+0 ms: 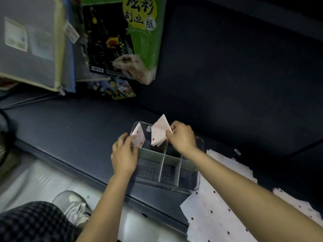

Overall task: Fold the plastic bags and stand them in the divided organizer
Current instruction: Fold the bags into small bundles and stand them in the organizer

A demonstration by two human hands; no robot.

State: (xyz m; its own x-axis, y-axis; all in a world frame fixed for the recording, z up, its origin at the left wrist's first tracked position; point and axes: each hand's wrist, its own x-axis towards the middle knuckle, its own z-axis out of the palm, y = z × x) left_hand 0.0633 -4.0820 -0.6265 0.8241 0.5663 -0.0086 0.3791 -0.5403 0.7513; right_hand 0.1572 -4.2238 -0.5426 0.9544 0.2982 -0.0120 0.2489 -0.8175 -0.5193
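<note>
Your right hand (180, 135) pinches a second white dotted folded triangle bag (160, 131) above the clear divided organizer (196, 182); your left hand (124, 154) steadies the first triangle (138, 135) inside; unfolded bags (218, 215) wait beside it.

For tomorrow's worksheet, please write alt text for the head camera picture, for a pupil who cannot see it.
A person's right hand pinches a folded triangular bag over a clear divided organizer on a dark surface, while the left hand touches a second folded bag already standing in a far compartment. Unfolded dotted white bags lie to the right.
</note>
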